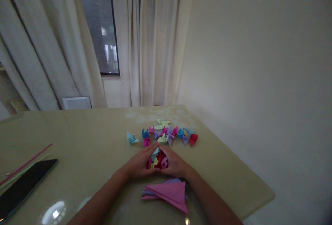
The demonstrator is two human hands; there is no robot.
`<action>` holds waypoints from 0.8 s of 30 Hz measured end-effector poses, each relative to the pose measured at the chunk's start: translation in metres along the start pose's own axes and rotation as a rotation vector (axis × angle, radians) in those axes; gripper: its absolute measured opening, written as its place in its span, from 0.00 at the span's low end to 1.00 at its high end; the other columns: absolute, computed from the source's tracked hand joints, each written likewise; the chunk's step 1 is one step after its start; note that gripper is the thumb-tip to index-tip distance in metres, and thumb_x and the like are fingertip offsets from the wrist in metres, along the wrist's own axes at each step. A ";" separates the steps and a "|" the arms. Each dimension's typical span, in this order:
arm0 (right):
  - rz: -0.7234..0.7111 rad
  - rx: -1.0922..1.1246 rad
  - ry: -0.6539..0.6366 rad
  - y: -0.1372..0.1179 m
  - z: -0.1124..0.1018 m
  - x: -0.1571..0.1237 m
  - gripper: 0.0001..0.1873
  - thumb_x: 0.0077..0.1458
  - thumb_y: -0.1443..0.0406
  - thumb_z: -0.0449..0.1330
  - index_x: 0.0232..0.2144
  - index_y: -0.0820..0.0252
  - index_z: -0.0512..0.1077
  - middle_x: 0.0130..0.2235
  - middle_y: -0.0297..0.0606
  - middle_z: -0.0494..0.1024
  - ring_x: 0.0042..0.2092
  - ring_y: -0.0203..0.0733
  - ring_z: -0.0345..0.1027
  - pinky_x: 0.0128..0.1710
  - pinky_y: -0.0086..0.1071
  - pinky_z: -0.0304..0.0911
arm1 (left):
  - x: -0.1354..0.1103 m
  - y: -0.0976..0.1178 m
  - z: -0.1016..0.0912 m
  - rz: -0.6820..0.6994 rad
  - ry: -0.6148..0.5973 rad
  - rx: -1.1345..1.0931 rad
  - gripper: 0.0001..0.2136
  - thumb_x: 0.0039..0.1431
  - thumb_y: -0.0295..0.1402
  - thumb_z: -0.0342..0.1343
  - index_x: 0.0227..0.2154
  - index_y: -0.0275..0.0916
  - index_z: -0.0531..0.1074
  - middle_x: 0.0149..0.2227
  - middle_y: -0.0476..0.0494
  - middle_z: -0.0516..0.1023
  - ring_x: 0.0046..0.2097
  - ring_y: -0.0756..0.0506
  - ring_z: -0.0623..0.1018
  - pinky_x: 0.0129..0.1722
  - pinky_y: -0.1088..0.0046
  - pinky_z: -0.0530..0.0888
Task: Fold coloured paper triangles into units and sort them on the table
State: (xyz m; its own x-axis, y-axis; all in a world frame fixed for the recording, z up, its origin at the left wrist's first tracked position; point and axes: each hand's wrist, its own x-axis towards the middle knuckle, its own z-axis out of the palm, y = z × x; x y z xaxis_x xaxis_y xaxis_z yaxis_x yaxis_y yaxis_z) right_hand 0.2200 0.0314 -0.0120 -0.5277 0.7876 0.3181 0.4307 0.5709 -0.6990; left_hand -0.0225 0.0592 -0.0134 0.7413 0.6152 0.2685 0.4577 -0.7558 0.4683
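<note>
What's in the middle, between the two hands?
In the head view, a little heap of colourful folded paper lies between the left hand and the right hand.

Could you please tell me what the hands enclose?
Red, pink, yellow and pale blue folded papers sit between the left hand and right hand; whatever lies beneath is covered.

On the smooth beige tabletop (90, 142), the left hand (140, 162) and the right hand (175, 161) ring a cluster of small multicoloured folded-paper figures (157, 160). Behind them lies a wider spread of multicoloured folded-paper birds (169, 133); before them, a stack of flat pink-and-lilac folded-paper wedges (169, 191). At far left lies what appears to be a flat black phone (27, 183), a thin pink rod (31, 160) behind it.
</note>
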 end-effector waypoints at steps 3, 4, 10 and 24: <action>-0.005 0.002 0.006 -0.001 0.000 0.000 0.51 0.47 0.55 0.76 0.68 0.57 0.61 0.63 0.51 0.70 0.63 0.59 0.65 0.66 0.50 0.59 | 0.000 0.000 -0.001 -0.006 -0.002 -0.003 0.49 0.62 0.57 0.59 0.76 0.42 0.43 0.75 0.32 0.54 0.74 0.31 0.59 0.71 0.50 0.61; -0.004 0.005 0.010 -0.001 0.000 0.000 0.51 0.46 0.55 0.77 0.68 0.57 0.62 0.63 0.50 0.70 0.63 0.59 0.65 0.65 0.50 0.59 | 0.000 0.001 -0.001 -0.007 -0.005 -0.005 0.49 0.62 0.57 0.59 0.76 0.42 0.43 0.75 0.31 0.54 0.74 0.31 0.59 0.71 0.50 0.61; 0.000 0.001 0.000 0.002 0.000 0.000 0.50 0.47 0.55 0.76 0.67 0.60 0.62 0.63 0.52 0.69 0.63 0.59 0.64 0.66 0.50 0.58 | 0.000 -0.002 0.001 -0.010 -0.009 -0.012 0.48 0.62 0.58 0.58 0.76 0.42 0.44 0.75 0.32 0.53 0.74 0.31 0.58 0.72 0.51 0.60; 0.012 -0.009 -0.003 0.005 0.002 0.000 0.50 0.46 0.57 0.77 0.67 0.59 0.62 0.63 0.51 0.69 0.63 0.59 0.64 0.66 0.49 0.57 | -0.001 -0.003 0.002 -0.001 0.003 -0.006 0.48 0.62 0.56 0.59 0.76 0.42 0.43 0.75 0.32 0.54 0.73 0.31 0.60 0.71 0.51 0.61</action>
State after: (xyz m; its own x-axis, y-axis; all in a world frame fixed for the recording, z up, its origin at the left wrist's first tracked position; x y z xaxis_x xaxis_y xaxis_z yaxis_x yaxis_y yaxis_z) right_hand 0.2209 0.0332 -0.0165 -0.5247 0.7938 0.3076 0.4434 0.5633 -0.6972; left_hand -0.0238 0.0609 -0.0165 0.7397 0.6163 0.2702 0.4552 -0.7539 0.4737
